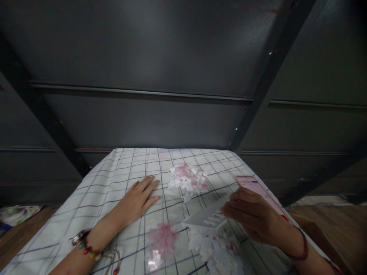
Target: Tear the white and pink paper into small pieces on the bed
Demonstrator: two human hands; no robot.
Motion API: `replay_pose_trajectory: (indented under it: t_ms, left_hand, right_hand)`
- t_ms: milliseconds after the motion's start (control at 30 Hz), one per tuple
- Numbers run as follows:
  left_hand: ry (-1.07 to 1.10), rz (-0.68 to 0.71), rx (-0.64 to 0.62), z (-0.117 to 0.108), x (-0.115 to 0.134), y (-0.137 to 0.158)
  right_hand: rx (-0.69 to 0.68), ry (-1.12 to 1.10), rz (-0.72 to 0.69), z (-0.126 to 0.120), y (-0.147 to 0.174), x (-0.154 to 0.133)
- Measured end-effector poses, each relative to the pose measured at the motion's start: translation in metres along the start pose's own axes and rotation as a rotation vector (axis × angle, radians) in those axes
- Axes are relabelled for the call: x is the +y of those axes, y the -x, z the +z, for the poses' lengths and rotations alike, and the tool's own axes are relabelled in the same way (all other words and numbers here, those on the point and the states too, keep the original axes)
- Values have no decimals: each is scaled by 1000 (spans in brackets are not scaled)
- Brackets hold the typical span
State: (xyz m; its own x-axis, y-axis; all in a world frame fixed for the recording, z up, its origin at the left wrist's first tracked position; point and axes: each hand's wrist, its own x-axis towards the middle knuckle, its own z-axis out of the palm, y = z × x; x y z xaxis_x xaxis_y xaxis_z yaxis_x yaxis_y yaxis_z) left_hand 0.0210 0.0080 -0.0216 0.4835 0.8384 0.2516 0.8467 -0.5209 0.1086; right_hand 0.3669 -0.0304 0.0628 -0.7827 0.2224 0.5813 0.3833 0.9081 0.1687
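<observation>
My left hand point(139, 198) lies flat on the checked cloth point(126, 173), fingers spread, holding nothing. A beaded bracelet circles that wrist. My right hand point(255, 215) pinches the edge of a thin white slotted piece point(203, 217); its exact kind is unclear. It is tilted just above a pile of white paper-like scraps point(220, 250) at the front. Farther back, between the hands, sits a second pile of white and pink scraps point(187, 177). A sheer pink flower-like piece point(163, 238) with a shiny clear patch rests on the cloth nearer me.
A phone point(255, 185) with a lit pink screen lies at the table's right side, partly behind my right hand. Dark panels point(149, 118) rise directly behind the table. A brown box point(318, 233) is at the lower right, and a patterned bundle point(18, 214) lies on the floor at left.
</observation>
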Motion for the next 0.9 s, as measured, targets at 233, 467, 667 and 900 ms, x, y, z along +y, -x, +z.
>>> replay_pose_trajectory:
  t_ms: [233,467,667,900]
  left_hand:
    - [-13,-42,-77,9,-9,4]
    - [-10,-62,-89,7,-9,4]
    - [-25,-81,-131,2,-5,2]
    - [-52,-59,-89,7,-9,3]
  right_hand:
    - [54,8,88,2,4,9]
    - [89,76,140,7,9,13]
    - [162,249,114,21,2,7]
    - [159,202,90,16,-3,1]
